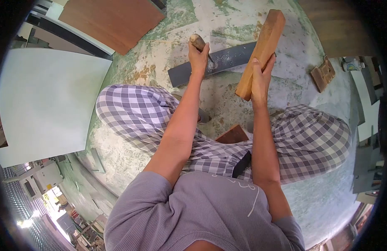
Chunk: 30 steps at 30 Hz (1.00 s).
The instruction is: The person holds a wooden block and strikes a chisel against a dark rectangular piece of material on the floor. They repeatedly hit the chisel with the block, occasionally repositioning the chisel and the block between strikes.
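Observation:
My left hand point(198, 57) is wrapped round the wooden handle of a chisel-like tool point(197, 41). The tool's thin dark shaft points down onto a dark grey board point(233, 57) lying on the floor, with pale chips and dust around the tip. In my right hand point(261, 79) is a thick wooden block point(264, 50), gripped near its lower end and slanting up to the right. The block is above the board's right part and hides that end.
A reddish-brown panel point(111, 23) and a large pale panel point(51, 104) stand at the left. A small brown wood piece point(323, 74) lies at the right. Another reddish piece point(232, 134) is between my legs. A grey hose point(95, 180) runs at lower left.

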Motion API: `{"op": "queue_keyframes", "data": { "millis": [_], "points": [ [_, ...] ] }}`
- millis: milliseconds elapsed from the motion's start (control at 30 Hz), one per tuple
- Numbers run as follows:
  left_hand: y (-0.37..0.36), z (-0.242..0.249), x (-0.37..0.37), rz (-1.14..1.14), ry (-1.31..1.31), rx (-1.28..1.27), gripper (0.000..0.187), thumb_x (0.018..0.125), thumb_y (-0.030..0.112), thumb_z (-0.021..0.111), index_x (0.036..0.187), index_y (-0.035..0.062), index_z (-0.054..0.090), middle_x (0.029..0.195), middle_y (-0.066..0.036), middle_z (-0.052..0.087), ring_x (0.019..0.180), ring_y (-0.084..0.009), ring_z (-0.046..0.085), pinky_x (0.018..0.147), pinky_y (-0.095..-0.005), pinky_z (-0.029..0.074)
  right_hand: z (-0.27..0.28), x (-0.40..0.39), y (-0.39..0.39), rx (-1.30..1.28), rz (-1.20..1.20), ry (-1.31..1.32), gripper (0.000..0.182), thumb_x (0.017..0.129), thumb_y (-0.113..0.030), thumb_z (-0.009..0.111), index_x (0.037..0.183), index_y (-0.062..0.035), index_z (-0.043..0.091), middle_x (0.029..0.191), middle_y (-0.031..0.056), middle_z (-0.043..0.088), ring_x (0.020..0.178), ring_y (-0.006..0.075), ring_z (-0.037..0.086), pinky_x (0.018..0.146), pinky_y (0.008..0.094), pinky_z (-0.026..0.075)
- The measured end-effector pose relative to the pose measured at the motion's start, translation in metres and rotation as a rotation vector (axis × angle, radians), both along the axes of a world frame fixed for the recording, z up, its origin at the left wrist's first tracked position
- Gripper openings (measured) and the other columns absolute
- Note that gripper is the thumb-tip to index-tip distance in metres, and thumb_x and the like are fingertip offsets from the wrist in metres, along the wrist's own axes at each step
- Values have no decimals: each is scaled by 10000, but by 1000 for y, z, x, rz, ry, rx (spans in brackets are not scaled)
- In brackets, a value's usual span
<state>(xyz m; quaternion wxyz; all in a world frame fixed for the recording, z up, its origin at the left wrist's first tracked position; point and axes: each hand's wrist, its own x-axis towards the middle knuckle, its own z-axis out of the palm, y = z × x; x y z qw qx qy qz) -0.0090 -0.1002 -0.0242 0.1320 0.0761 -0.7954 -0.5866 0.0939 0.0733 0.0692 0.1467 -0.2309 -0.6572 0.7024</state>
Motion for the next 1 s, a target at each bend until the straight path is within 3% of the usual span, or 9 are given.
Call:
{"op": "queue_keyframes", "data": {
  "millis": [167,500,800,900,967,1000],
  "points": [
    [2,17,6,-72,-3,-17,447,778,164,695,1134,16,467,927,-122,630,792,-199,607,715,-313,487,8,4,-4,-44,63,-46,801,876,-279,569,1478,-37,99,1431,188,322,1249,282,406,1021,343,330],
    [1,13,7,-207,-82,-114,354,783,155,667,1079,32,518,942,-87,627,854,-170,602,765,-308,480,4,3,-6,-7,67,-33,815,866,-245,586,1481,-43,90,1391,198,380,1205,287,450,1001,343,355],
    [-7,4,-1,-385,-212,72,333,775,116,654,1075,37,532,984,-33,611,885,-113,563,792,-268,466,47,17,-17,345,176,90,858,812,-196,638,1488,-117,115,1267,228,509,1081,299,575,905,368,455],
    [-13,-5,-10,-412,-226,25,449,751,108,665,1160,27,500,1050,-96,637,929,-162,596,834,-286,466,40,17,-25,369,289,107,888,770,-205,664,1485,-170,138,1200,240,559,1080,342,587,910,410,460],
    [-11,-12,-9,-422,-82,229,511,752,166,727,1182,18,496,1069,-98,639,958,-169,600,851,-290,466,25,15,-30,441,638,-237,890,742,-237,674,1477,-209,174,1158,249,580,1047,398,586,894,444,464],
    [-13,-14,-13,-433,-76,236,511,752,166,727,1182,18,496,1069,-98,639,958,-169,600,851,-290,466,30,11,-32,449,626,-236,890,742,-237,674,1477,-209,174,1158,249,580,1047,398,586,894,444,464]
  ]
}}
